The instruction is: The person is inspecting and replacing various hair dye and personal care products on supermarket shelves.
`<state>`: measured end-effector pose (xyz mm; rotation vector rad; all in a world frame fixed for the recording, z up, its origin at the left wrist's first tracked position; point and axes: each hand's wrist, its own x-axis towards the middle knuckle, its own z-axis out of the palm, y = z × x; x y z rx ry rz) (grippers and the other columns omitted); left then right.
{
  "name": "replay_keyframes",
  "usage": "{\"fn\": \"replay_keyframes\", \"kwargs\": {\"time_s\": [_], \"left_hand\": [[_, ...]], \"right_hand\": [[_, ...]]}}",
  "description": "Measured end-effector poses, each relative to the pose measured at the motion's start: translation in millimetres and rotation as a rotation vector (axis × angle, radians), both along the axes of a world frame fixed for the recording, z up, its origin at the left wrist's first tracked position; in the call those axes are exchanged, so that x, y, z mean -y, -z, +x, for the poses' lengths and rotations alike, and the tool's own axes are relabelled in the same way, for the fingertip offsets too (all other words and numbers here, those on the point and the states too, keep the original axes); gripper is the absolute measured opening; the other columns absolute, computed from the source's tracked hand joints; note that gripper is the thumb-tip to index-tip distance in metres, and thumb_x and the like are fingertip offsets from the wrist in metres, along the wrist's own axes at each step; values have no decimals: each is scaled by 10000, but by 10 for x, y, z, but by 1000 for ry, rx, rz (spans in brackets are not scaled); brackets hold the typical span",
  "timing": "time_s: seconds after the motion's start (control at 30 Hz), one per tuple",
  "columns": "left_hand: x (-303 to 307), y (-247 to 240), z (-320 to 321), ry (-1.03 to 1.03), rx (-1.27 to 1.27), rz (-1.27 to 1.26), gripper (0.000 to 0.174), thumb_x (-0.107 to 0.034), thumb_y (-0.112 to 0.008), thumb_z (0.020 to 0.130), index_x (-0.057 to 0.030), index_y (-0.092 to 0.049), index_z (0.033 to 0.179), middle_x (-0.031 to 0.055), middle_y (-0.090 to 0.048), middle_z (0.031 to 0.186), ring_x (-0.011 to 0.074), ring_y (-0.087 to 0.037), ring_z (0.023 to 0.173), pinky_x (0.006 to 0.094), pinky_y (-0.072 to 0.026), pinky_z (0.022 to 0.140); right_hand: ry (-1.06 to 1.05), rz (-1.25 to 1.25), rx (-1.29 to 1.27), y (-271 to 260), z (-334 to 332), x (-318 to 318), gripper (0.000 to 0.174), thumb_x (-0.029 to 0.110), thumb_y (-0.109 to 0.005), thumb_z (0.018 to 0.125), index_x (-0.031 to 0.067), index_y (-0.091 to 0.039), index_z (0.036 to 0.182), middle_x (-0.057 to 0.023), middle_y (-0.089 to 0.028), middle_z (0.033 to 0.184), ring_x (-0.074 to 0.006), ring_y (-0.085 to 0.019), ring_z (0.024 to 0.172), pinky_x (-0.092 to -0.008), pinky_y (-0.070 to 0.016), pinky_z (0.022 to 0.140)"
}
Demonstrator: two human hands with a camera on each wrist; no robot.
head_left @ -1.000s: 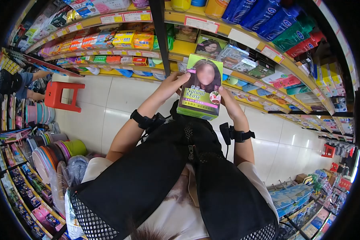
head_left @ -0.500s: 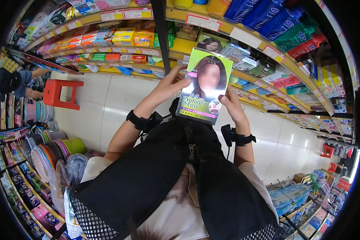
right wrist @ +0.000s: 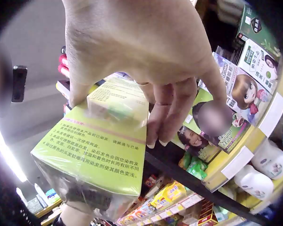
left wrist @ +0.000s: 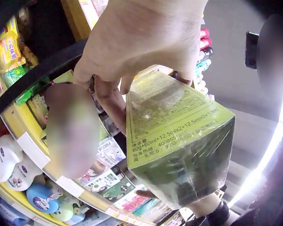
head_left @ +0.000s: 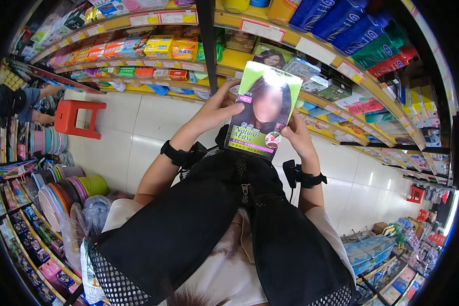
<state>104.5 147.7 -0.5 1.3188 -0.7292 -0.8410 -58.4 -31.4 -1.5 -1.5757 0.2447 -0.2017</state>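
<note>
Both hands hold a green hair dye box (head_left: pixel 255 125) in front of the chest. Its front, printed "Natural & Easy" with a picture of long dark hair, faces the head camera, with glare near the top. My left hand (head_left: pixel 215 109) grips the left side, thumb at the front edge and fingers behind. On the opposite side, my right hand (head_left: pixel 300 137) has its thumb by the lower right edge. Clear wrap shines on the box (left wrist: pixel 181 125) in the left wrist view. Small print covers a light green side of the box (right wrist: pixel 94 150) in the right wrist view.
Shelves (head_left: pixel 260 30) ahead carry soaps, boxes and bottles. More hair dye boxes (head_left: pixel 270 57) stand just behind the held one. A red stool (head_left: pixel 80 119) is on the tiled floor at left, near stacked basins (head_left: pixel 69 191). Blue bottles (head_left: pixel 336 20) line the upper right shelf.
The box has tipped so its front faces the head camera more squarely, and its green lower side has gone from view. Its top has shifted right, both hands keeping their hold.
</note>
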Motion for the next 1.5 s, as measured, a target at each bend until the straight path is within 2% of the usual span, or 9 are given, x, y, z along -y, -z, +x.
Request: {"fn": "replay_keyframes", "kwargs": {"time_s": [0.17, 0.8, 0.87, 1.03, 1.13, 1.23, 1.37, 1.43, 1.5], "left_hand": [[-21, 5, -2, -13, 45, 5, 607, -227, -621, 732, -104, -311, 1240, 46, -466, 814, 94, -479, 708, 218, -398, 662], [-53, 21, 18, -1, 122, 44, 665, -251, -649, 698, -94, -309, 1248, 75, -497, 848, 125, -498, 722, 247, -402, 675], [-54, 58, 8, -12, 131, 53, 674, -265, -654, 691, -97, -313, 1248, 77, -501, 848, 131, -504, 724, 249, -405, 675], [-145, 12, -37, -18, 192, 103, 705, -306, -672, 665, -100, -327, 1245, 86, -516, 845, 151, -521, 730, 262, -416, 667], [-223, 20, -64, -37, 180, 137, 734, -319, -681, 649, -95, -325, 1251, 98, -535, 838, 167, -532, 722, 273, -429, 655], [-306, 55, -68, -65, 193, 150, 739, -317, -681, 648, -93, -323, 1253, 98, -535, 826, 168, -535, 701, 269, -430, 656], [-403, 153, -101, -156, 188, 149, 715, -305, -667, 664, -90, -324, 1253, 93, -535, 820, 148, -526, 664, 251, -424, 632], [-414, 300, -86, -210, 18, 139, 666, -288, -652, 682, -89, -344, 1238, 72, -527, 796, 119, -503, 658, 234, -407, 604], [-422, 309, -100, -240, -60, 100, 641, -284, -644, 689, -87, -356, 1227, 61, -520, 784, 110, -491, 657, 232, -399, 594]], "right_hand": [[-8, -25, 3, -21, -6, -34, 717, 190, -644, 695, 23, -249, 1268, -79, -560, 958, -119, -525, 803, -250, -390, 723], [8, -40, -40, 0, -21, -81, 687, 130, -633, 685, 26, -270, 1260, -58, -556, 961, -95, -507, 808, -231, -369, 718], [22, 39, -69, 27, -24, -86, 678, 116, -646, 676, 18, -290, 1245, -60, -555, 946, -106, -515, 819, -245, -380, 733], [-37, 31, -230, 110, -89, -25, 628, 100, -686, 643, -11, -365, 1171, -77, -559, 916, -145, -536, 835, -284, -399, 785], [-55, 41, -275, 111, -56, -35, 614, 110, -690, 643, -15, -375, 1155, -88, -552, 951, -142, -534, 843, -284, -399, 788], [-161, 78, -319, 22, 44, -68, 640, 109, -695, 640, -14, -360, 1172, -108, -517, 1035, -154, -507, 919, -294, -389, 807], [-251, 106, -265, 46, 109, -90, 617, 154, -632, 708, -19, -318, 1210, -129, -460, 1126, -177, -453, 1012, -308, -359, 848], [-283, 128, -250, 40, 136, -106, 597, 180, -596, 744, -18, -301, 1224, -133, -449, 1140, -186, -442, 1028, -310, -348, 861], [-157, 53, -149, 27, 193, -145, 670, 430, -516, 777, -28, -306, 1217, -106, -432, 1171, -187, -437, 1030, -315, -336, 877]]}}
